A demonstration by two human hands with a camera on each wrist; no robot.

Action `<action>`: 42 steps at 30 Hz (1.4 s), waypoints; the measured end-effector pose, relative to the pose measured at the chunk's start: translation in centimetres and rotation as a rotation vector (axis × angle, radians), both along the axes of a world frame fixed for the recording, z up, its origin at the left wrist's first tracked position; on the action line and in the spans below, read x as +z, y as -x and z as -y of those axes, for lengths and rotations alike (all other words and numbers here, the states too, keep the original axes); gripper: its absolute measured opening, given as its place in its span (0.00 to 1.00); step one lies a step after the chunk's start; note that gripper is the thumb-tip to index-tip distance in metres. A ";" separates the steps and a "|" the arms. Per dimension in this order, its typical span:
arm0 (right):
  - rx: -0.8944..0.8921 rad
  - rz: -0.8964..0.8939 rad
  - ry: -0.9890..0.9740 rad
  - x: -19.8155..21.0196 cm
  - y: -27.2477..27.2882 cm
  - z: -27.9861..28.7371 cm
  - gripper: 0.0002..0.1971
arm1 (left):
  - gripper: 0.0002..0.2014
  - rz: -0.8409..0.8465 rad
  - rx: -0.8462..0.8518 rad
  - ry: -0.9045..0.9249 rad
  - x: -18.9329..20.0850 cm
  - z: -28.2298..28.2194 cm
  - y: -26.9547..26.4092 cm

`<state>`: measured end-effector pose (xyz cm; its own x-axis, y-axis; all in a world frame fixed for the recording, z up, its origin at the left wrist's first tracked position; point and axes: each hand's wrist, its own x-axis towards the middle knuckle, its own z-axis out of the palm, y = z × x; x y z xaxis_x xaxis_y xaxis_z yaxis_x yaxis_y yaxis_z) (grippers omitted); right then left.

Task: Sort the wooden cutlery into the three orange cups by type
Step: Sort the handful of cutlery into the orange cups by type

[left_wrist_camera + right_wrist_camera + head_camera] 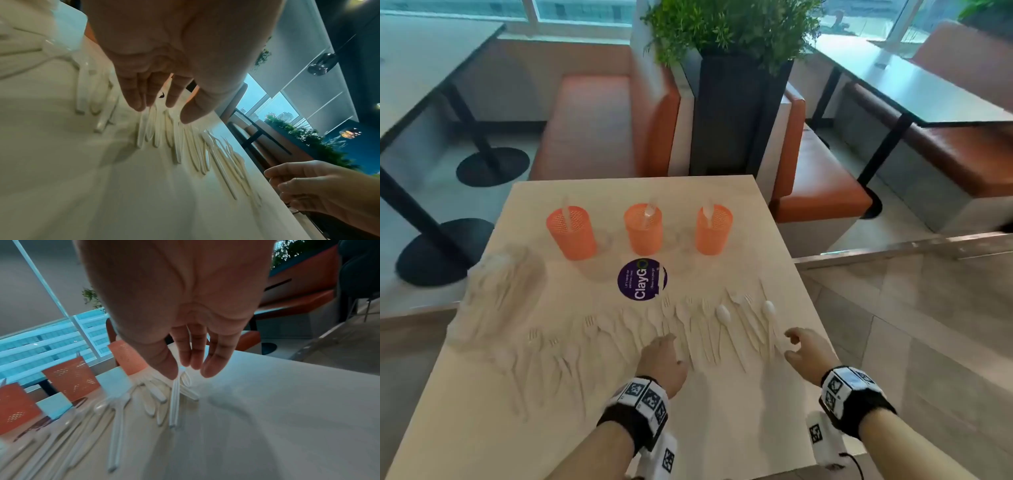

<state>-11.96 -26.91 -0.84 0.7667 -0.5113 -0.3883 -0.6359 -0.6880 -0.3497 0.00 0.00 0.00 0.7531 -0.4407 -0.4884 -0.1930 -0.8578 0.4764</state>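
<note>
Wooden cutlery (688, 329): overlapping row, table's (722, 421) 6 o'clock side. Orange cups (643, 229): 12 o'clock. Left hand (661, 359), right hand (810, 353): fingers loosely extended, holding nothing. Risk: crowded handles, so one pinch may lift mixed types.

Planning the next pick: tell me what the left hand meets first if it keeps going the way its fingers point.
Probably the loose cutlery row: the left hand points fingers down and forward, tips just above the handles on the table. Contact is unclear.

Both forearms extended forward, left hand (662, 359) palm-down with fingers (133, 97) reaching downward, right hand (808, 353) loosely open (each wrist banded).
</note>
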 end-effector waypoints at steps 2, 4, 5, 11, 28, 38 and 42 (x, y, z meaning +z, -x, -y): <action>-0.063 -0.024 -0.005 -0.4 -0.8 1.2 0.26 | 0.28 0.036 0.050 -0.082 -0.6 1.1 -0.4; -0.090 -0.064 -0.030 -0.7 -1.6 1.8 0.28 | 0.29 0.035 0.090 -0.155 -0.8 2.0 -0.8; -0.098 -0.074 -0.037 -1.1 -2.1 2.0 0.28 | 0.31 0.022 0.098 -0.192 -1.0 2.4 -1.0; -0.148 -0.017 -0.029 -1.7 -4.6 2.2 0.19 | 0.29 0.107 0.084 -0.255 -2.3 4.2 -1.7; 0.033 -0.093 0.211 -1.6 -8.1 -4.1 0.54 | 0.43 0.230 0.106 -0.204 -3.7 9.8 -2.2; -0.024 -0.079 0.121 -2.1 -8.5 -3.5 0.50 | 0.48 0.165 0.210 -0.156 -3.9 9.9 -3.7; -0.090 -0.018 0.017 -1.8 -8.7 -2.2 0.37 | 0.35 0.113 0.188 -0.234 -4.4 9.5 -4.7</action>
<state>-3.28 -24.71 -2.61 0.7104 -0.5844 -0.3922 -0.7014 -0.6338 -0.3261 4.74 -9.55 -4.36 0.8662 -0.1738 -0.4684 -0.0609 -0.9673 0.2462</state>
